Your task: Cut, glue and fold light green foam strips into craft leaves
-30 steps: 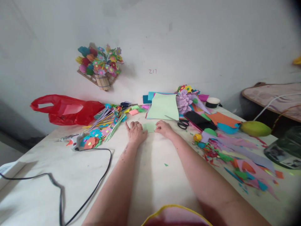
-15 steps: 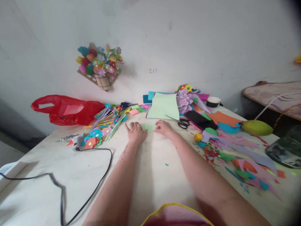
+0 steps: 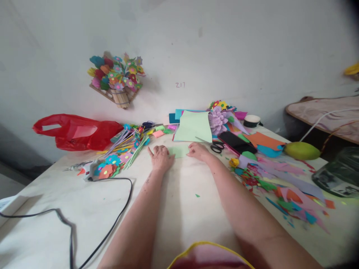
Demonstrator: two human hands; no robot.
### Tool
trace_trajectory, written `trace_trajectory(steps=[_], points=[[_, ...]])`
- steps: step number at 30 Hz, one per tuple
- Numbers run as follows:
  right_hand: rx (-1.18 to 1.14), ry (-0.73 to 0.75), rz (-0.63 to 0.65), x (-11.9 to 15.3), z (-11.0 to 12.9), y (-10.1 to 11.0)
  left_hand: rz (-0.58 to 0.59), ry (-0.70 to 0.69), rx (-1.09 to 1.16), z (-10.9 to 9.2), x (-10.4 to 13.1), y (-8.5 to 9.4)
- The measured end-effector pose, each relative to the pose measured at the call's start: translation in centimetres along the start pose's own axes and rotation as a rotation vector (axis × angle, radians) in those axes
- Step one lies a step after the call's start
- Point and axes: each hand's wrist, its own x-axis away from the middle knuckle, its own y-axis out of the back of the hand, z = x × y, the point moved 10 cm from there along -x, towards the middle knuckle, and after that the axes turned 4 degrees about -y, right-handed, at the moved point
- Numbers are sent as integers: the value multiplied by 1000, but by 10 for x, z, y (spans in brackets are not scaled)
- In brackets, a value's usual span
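A: Where is the small rectangular pale green sheet (image 3: 179, 152)?
B: It is lying on the off-white surface (image 3: 179, 213), between the two bare hands.

A: How are the hands holding it?
B: The left hand (image 3: 162, 158) is lying palm down over its left end, its grip apart and fingers spreading. The right hand (image 3: 198, 152) is pinching its right edge, thumb and fingertips closing together on it.

A: What is standing close by?
B: Black-handled metal scissors (image 3: 217, 147) are lying just beyond the right hand, their blades reaching onto a large pale green sheet (image 3: 195, 125). That sheet is covering the area straight ahead. A black phone (image 3: 237, 142) is resting right of the scissors.

A: And further out?
B: On the left, thin green stems (image 3: 137, 151), colourful flower cutouts (image 3: 108, 168) and a grey glue gun (image 3: 89, 170) with a black cord (image 3: 123, 209) are lying near a crumpled red plastic bag (image 3: 84, 132). On the right, multicoloured scraps (image 3: 294, 201) are spreading between the right forearm and a dark transparent container (image 3: 336, 179), with a yellow-green oval fruit (image 3: 302, 150) sitting behind.
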Motion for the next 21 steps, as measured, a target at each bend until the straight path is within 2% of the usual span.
trace_trajectory(steps=[5,10,17,21], points=[[73,-15,22,0,1,0,-12,-216,35,-21,-1,1],[158,-56,20,-1,-3,-2,105,-472,13,-42,4,-13],[189,-136,33,-1,-13,-5,210,-522,-23,-49,6,-19],[172,-158,24,0,-16,-4,322,-513,25,-55,9,-19]])
